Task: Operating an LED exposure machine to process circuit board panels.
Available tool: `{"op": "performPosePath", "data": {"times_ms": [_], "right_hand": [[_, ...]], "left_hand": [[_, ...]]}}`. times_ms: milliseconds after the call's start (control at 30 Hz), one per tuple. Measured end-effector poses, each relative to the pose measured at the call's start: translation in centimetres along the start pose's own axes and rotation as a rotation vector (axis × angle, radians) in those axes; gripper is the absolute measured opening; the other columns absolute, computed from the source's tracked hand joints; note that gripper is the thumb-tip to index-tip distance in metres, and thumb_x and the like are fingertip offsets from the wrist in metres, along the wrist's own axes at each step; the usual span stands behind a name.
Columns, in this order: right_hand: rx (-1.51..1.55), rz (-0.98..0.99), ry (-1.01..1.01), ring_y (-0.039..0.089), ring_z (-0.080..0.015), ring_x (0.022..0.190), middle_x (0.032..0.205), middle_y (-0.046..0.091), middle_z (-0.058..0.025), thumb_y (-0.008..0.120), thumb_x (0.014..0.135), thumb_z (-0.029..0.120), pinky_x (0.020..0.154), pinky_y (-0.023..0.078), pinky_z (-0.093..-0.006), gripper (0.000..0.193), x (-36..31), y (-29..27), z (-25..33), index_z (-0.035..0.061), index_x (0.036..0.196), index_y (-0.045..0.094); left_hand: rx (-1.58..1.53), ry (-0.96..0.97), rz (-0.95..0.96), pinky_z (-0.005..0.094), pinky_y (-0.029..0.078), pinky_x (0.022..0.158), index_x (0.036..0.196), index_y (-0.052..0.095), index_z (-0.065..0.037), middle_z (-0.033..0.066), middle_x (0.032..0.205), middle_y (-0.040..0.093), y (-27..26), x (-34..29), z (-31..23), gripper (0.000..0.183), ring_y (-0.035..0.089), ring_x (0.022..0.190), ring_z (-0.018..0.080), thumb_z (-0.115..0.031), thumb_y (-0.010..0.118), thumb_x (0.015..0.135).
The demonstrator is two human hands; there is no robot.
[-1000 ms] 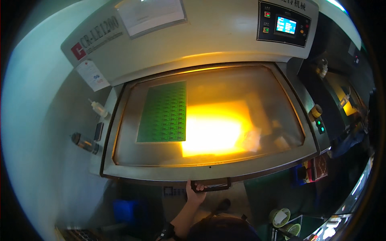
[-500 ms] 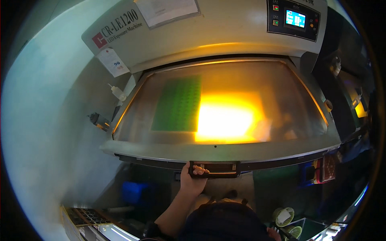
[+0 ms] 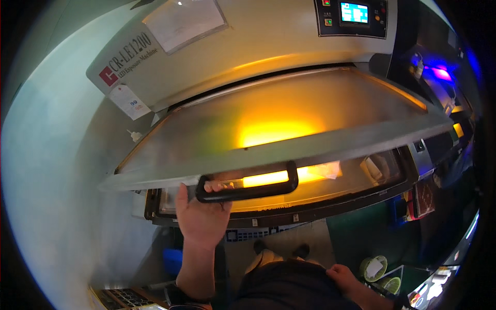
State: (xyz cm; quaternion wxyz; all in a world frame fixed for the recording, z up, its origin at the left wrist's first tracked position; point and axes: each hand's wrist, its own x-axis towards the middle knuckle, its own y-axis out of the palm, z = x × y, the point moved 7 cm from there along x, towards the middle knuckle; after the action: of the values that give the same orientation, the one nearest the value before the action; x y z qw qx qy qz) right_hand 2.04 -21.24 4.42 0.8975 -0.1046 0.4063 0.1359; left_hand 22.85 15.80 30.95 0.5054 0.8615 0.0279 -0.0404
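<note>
My left hand point(image 3: 204, 217) has its fingers hooked round the black handle point(image 3: 248, 194) on the front edge of a wide framed lid point(image 3: 330, 144). The lid, with a translucent sheet, is tilted up off the bed of a large exposure machine point(image 3: 279, 41). Bright yellow light point(image 3: 266, 178) glows from the bed beneath and through the sheet. A faint green patch point(image 3: 214, 126) shows blurred through the sheet. By my body at the lower right, my right hand point(image 3: 343, 277) is curled closed, and nothing shows in it.
The lit control panel point(image 3: 354, 13) is at the upper right. A pale block-like thing point(image 3: 372, 168) lies at the bed's right end. Near my right side stand a green basket point(image 3: 374, 267) and a red box point(image 3: 423, 200). A white-capped bottle point(image 3: 135, 136) is left of the lid.
The lid's front edge has risen with my left hand, uncovering the front of the bed. My right hand has come further into view. The whole view has shifted slightly.
</note>
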Motion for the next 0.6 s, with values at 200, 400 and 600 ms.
{"op": "performPosePath", "data": {"times_ms": [200, 400, 600], "right_hand": [[0.034, 0.306, 0.058, 0.057, -0.0145, 0.080, 0.085, 0.062, -0.0071, 0.061, 0.097, 0.036, 0.072, 0.047, -0.0329, 0.035, 3.5, 4.8, 5.2, 0.0015, 0.095, 0.063], [-0.172, 0.500, -0.118, 0.057, -0.0161, 0.077, 0.085, 0.061, -0.0071, 0.060, 0.098, 0.040, 0.071, 0.048, -0.0347, 0.039, 9.1, 11.0, 9.7, 0.0013, 0.098, 0.063], [-0.473, 0.607, -0.197, 0.061, -0.0203, 0.077, 0.087, 0.063, -0.0104, 0.053, 0.100, 0.050, 0.070, 0.050, -0.0373, 0.047, 12.3, 15.3, 17.1, 0.0043, 0.101, 0.063]], "left_hand": [[0.056, -0.015, 0.216, 0.0501, 0.043, 0.102, 0.122, 0.057, -0.004, 0.0113, 0.123, 0.060, 3.7, 1.9, -2.3, 0.064, 0.054, 0.120, 0.0271, -0.060, 0.036, 0.099], [0.196, -0.007, 0.413, 0.0522, 0.045, 0.098, 0.133, 0.054, -0.006, 0.0135, 0.130, 0.060, 3.0, 4.8, -4.5, 0.063, 0.057, 0.117, 0.0312, -0.057, 0.043, 0.098], [0.709, -0.100, 0.317, 0.0513, 0.047, 0.097, 0.127, 0.058, -0.002, 0.0204, 0.127, 0.061, -11.2, 8.7, -8.4, 0.056, 0.058, 0.115, 0.0340, -0.048, 0.058, 0.095]]}}
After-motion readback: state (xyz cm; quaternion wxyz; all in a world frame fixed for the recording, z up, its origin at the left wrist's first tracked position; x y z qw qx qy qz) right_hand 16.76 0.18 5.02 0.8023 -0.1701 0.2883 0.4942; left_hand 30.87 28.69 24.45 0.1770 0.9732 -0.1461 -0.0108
